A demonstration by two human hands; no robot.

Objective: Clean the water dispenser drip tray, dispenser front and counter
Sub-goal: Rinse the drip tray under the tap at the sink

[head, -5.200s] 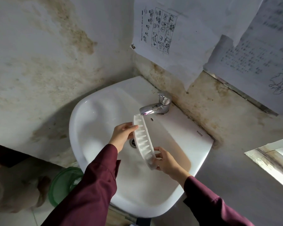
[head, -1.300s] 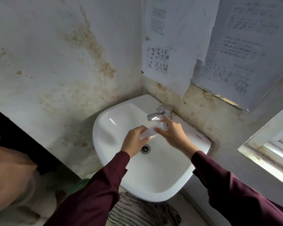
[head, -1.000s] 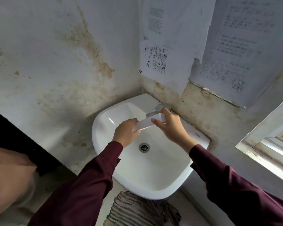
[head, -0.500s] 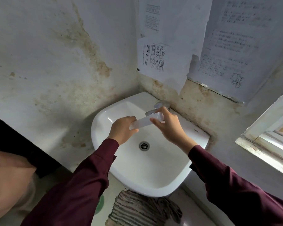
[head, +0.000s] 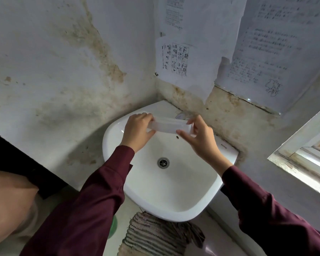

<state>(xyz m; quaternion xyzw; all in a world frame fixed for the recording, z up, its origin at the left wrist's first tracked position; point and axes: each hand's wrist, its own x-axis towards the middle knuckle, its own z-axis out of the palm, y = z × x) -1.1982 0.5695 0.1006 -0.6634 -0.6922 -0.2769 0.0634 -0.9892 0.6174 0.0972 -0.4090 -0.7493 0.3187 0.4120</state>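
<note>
Hands hold a long white plastic drip tray up over the round white sink, just in front of the shiny tap. The left hand has its fingers clamped on one end. The right hand pinches the other end.

- Both arms are covered by long, dark maroon sleeves of smooth cloth, loosely creased.
- The left sleeve ends in a plain cuff at the wrist.
- The right sleeve matches it.
- Both hands are bare.
</note>
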